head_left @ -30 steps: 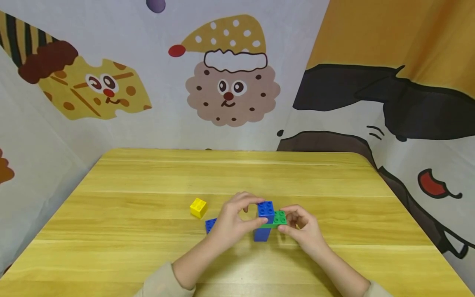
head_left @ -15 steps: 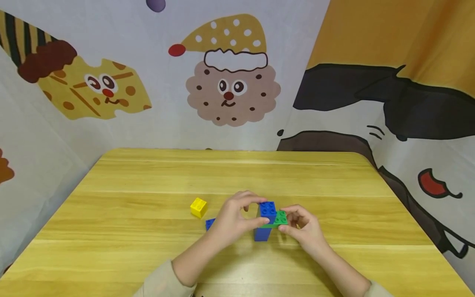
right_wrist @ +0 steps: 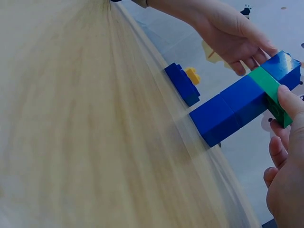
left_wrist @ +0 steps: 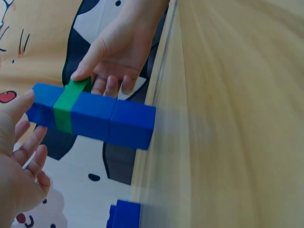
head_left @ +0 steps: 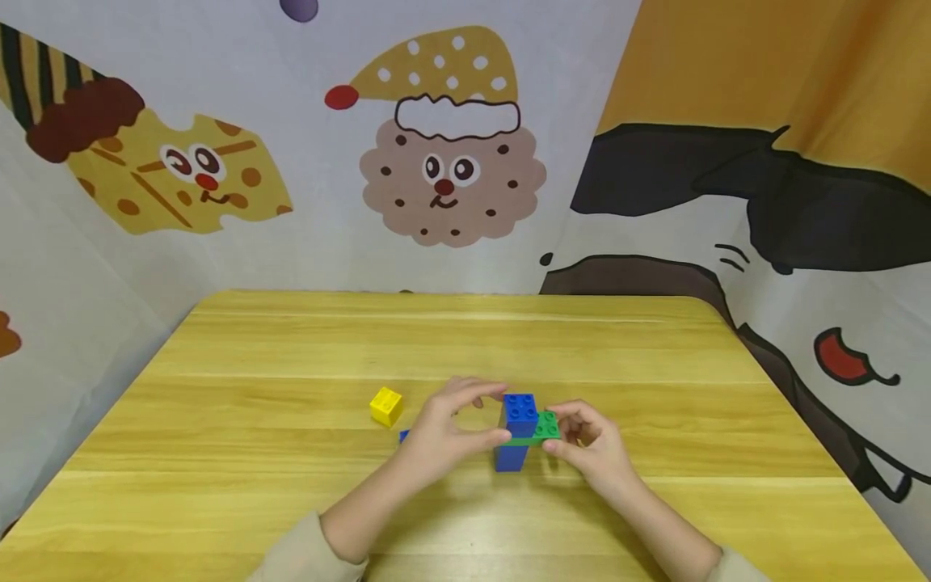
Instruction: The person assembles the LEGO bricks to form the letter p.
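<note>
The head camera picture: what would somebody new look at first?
Probably the big smiling cartoon face in a spotted hat, on the backdrop behind the table. Next, perhaps, the blue-and-green block tower between the left hand and the right hand, then the bright yellow block to its left.

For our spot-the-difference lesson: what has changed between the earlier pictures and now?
The left hand drew back leftward to the edge of the top blue block; contact is unclear. It hides more of the loose blue block. The right hand still holds the green block; the yellow block stayed put.
</note>
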Available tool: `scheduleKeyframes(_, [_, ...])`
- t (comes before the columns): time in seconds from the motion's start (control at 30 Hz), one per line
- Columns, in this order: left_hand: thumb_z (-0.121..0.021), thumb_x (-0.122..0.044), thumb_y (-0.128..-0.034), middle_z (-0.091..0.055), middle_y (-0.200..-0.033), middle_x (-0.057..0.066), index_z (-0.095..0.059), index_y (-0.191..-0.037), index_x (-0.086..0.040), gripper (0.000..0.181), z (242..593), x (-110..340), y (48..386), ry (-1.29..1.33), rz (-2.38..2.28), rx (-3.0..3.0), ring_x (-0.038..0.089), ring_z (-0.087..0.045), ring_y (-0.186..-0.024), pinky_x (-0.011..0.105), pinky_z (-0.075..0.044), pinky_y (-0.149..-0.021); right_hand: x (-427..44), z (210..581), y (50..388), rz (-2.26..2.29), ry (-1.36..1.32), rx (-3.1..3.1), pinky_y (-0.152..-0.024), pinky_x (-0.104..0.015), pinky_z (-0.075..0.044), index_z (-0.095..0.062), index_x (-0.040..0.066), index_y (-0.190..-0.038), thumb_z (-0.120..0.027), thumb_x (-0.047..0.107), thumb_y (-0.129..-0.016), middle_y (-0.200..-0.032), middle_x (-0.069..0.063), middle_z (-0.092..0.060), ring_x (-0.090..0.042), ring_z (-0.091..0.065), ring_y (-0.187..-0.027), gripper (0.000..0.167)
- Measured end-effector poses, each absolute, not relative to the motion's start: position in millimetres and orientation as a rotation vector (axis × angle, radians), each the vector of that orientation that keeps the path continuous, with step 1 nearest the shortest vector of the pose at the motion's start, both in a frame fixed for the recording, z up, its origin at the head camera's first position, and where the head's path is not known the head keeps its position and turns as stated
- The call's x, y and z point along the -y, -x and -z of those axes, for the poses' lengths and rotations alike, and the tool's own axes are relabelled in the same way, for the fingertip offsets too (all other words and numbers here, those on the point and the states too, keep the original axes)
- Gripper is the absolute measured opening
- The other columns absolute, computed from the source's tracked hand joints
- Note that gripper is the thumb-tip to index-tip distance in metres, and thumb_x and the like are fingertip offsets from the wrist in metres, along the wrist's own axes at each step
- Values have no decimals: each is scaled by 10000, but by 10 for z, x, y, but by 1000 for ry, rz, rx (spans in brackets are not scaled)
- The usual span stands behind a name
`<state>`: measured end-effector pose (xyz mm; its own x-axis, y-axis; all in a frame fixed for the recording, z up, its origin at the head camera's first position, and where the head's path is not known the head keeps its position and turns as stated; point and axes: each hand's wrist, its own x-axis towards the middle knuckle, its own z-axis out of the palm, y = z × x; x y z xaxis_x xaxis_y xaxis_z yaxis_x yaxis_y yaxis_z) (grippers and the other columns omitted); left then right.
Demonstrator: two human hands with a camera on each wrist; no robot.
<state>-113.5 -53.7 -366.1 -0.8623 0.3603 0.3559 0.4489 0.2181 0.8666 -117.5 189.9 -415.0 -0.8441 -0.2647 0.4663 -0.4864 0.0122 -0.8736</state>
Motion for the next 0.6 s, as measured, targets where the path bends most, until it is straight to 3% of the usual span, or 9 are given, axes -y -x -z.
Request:
scheduleKeyframes(0.33, [-832, -134, -737, -645, -1112, -102, -660, -1211, -179, 507, 3744, 855, 1159, 785, 1679, 2308, 151, -536, -1000, 361, -448, -845, -1892, 4154, 1174, -1934, -791, 2113, -553, -228, -389, -628, 8, -1096, -688, -165, -755, -734, -16, -557, -106, -485, -646, 387])
scheduleKeyframes(0.6, [-822, -121, -753, -650, -1121, -27, -663, -1196, -178, 475, 3795, 1207, 1180, 675, 1651, 2350, 179, -515, -1000, 499, -396, -858, -1894, 4145, 1170, -1922, -783, 2121, -560, -221, -393, -625, -2, -1092, -690, -162, -755, -732, -13, -556, -104, -484, -646, 379])
